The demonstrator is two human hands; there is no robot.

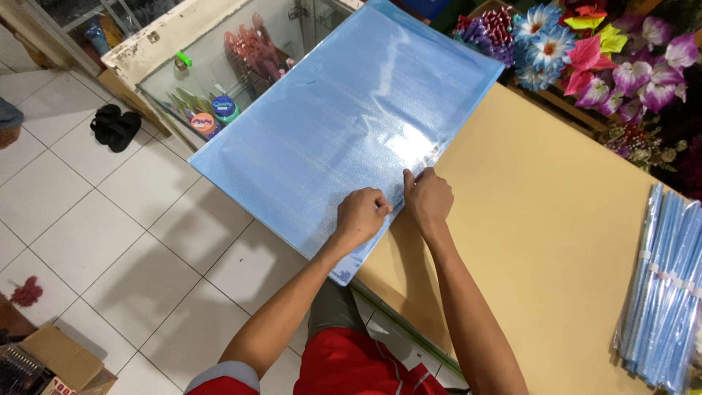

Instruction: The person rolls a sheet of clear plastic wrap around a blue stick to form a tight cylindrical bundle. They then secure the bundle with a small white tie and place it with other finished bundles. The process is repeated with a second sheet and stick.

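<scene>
- While the blue sheet (344, 124) serves as the landmark, a pair of black sandals (115, 126) lies on the white tiled floor (95, 234) well to its left.
- Lower left of the sheet, at the picture's corner, an open cardboard box (55, 362) sits on the floor, with a small reddish tuft (28, 291) near it.
- Under the sheet's far left part stands a glass display case (219, 66) with pink items and round tins inside.
- The sheet itself, large, shiny and pale blue, lies across the case and the tan table (556, 241), its near corner jutting out over the floor.
- The left hand (360, 214) rests on the sheet's near right edge, fingers curled narrow and pinching the edge.
- The right hand (428, 197) sits just beside it, touching, thumb and fingers closed on the same edge of the sheet.
- Right of the sheet's far corner, a heap of artificial flowers (599, 51) in blue, pink, purple and yellow borders the table.
- Far right of the sheet, a bundle of rolled blue sheets (665, 292) lies on the table's edge.
</scene>
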